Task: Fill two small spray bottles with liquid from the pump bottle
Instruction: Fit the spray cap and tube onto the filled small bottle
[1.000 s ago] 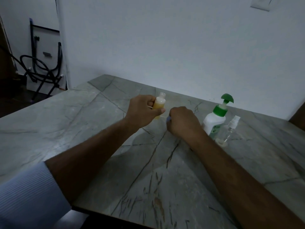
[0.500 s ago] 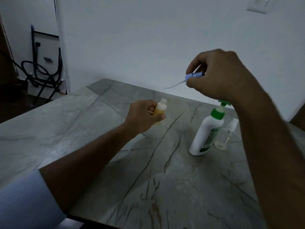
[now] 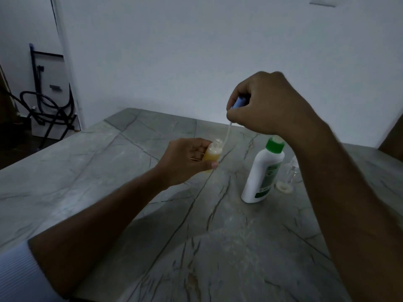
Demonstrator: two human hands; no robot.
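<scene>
Gripping the small clear plastic bottle of amber liquid [image 3: 212,154] above the grey stone bench [image 3: 130,171], the left hand [image 3: 185,159] steadies it, light and likely slippery, while the right hand [image 3: 268,103] pinches the blue spray cap [image 3: 238,102], best held by its collar, its thin floppy dip tube [image 3: 227,136] at the neck.

Head view, sole camera. Worn on the person's head; faces forward and down across a grey veined table [image 3: 109,171] toward a white wall [image 3: 196,51]. Wide-angle: the table edges bow and the room's left corner leans. Close range: both forearms enter from the bottom edge, left hand [image 3: 185,160] near centre, right hand [image 3: 268,103] raised above it and nearer the lens. Lighting dim, so far detail at left is probably unreliable. No second view; nothing shared.
</scene>
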